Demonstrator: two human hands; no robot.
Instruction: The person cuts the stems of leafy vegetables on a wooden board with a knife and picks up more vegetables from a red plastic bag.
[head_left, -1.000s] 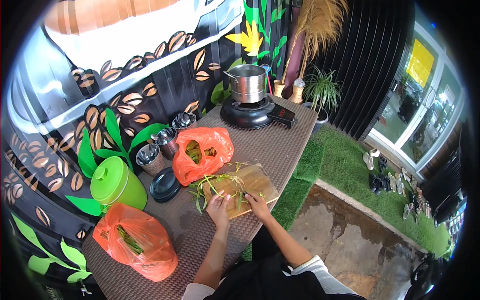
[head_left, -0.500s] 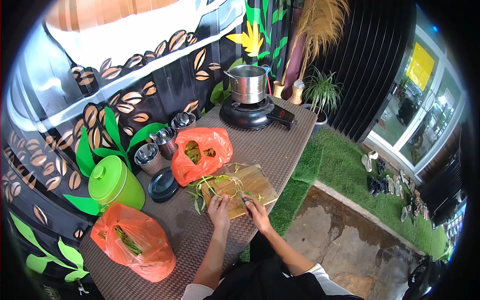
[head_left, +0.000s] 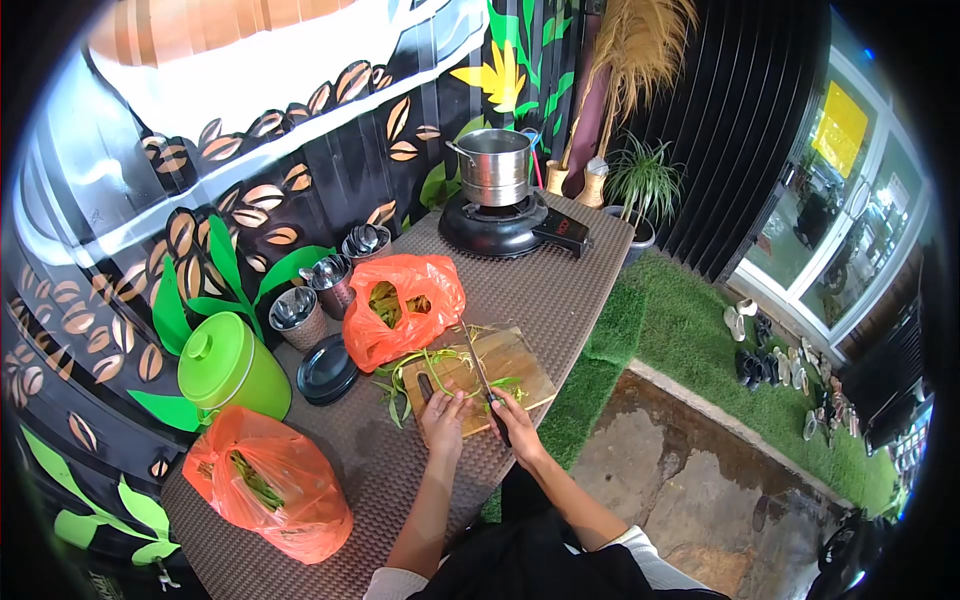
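Observation:
My right hand (head_left: 514,420) is closed round the dark handle of a knife (head_left: 474,357), its long narrow blade pointing away over the wooden cutting board (head_left: 525,371). My left hand (head_left: 443,416) is at the board's near left part, fingers bent together by a thin green stem (head_left: 436,372). A dark handle-like piece (head_left: 425,386) shows just beyond my left fingers; the rest of it is hidden. Cut green bits (head_left: 507,387) lie on the board near the knife. Leafy stems (head_left: 394,399) spill over the board's left edge onto the table.
Behind the board sits an orange plastic bag (head_left: 405,300) of greens; another orange bag (head_left: 268,487) stands front left. Dark plates (head_left: 326,369), cutlery cups (head_left: 298,318) and a green lidded bucket (head_left: 232,368) line the wall. A steel pot (head_left: 496,170) rests on a black stove (head_left: 492,235).
The knife has swung so its blade now shows lengthwise above the board. The dark handle-like piece has come into view by my left fingers. Both hands stay over the board.

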